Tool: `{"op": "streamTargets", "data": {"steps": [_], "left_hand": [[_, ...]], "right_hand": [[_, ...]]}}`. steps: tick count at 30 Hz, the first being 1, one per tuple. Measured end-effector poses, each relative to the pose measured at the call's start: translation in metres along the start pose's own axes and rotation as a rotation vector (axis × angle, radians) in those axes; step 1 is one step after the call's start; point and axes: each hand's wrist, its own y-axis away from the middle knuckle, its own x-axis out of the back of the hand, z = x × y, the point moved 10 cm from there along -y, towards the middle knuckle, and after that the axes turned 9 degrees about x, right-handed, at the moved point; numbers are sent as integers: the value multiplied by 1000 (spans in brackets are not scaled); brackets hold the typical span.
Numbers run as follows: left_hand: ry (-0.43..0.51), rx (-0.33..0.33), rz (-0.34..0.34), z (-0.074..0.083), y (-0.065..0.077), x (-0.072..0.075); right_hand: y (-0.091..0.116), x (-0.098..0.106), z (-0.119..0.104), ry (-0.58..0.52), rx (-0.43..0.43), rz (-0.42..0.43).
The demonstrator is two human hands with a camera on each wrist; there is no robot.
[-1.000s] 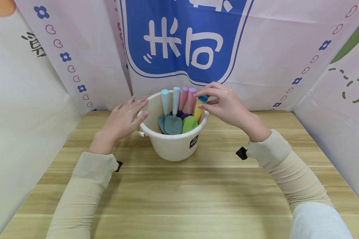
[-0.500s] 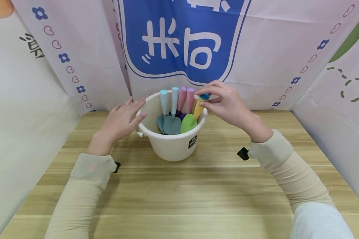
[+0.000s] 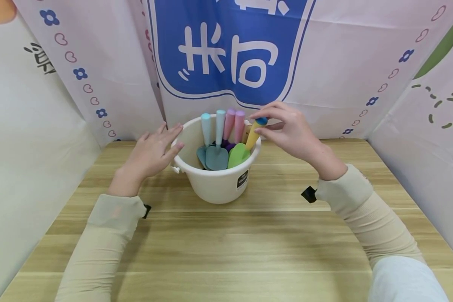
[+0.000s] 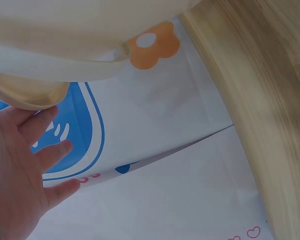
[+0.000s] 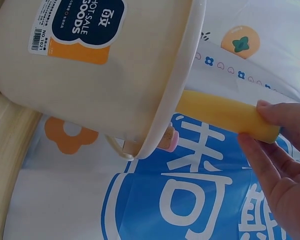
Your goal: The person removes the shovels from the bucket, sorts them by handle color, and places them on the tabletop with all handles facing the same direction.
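A white bucket (image 3: pixel 215 184) stands on the wooden table, holding several small shovels. Two have light blue handles and grey-teal blades (image 3: pixel 217 157); two pink handles (image 3: pixel 229 124) rise beside them, with purple parts below. My right hand (image 3: pixel 287 128) pinches the yellow handle (image 3: pixel 253 134) of a shovel between thumb and fingers, near its blue end. A green blade (image 3: pixel 238 155) sits at the foot of that handle, inside the bucket. In the right wrist view the yellow handle (image 5: pixel 225 115) sticks out past the rim. My left hand (image 3: pixel 151 153), fingers spread, rests on the bucket's left rim.
A tan handle end (image 3: pixel 246 132) shows behind the yellow one. The bucket's handle joint (image 3: pixel 176 169) sticks out at its left. A printed white cloth (image 3: pixel 339 84) with a blue sign hangs close behind the bucket. The wooden table (image 3: pixel 226 251) extends in front.
My right hand has drawn the yellow handle slightly up and to the right, so it leans more, uncovering the tan handle end behind. My left hand stays on the rim.
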Motion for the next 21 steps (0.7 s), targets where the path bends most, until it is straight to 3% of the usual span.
{"op": "streamTargets", "data": {"steps": [21], "left_hand": [[6,-10,6,-1,-1,-1]], "right_hand": [[2,23,-3,10,41,128]]}}
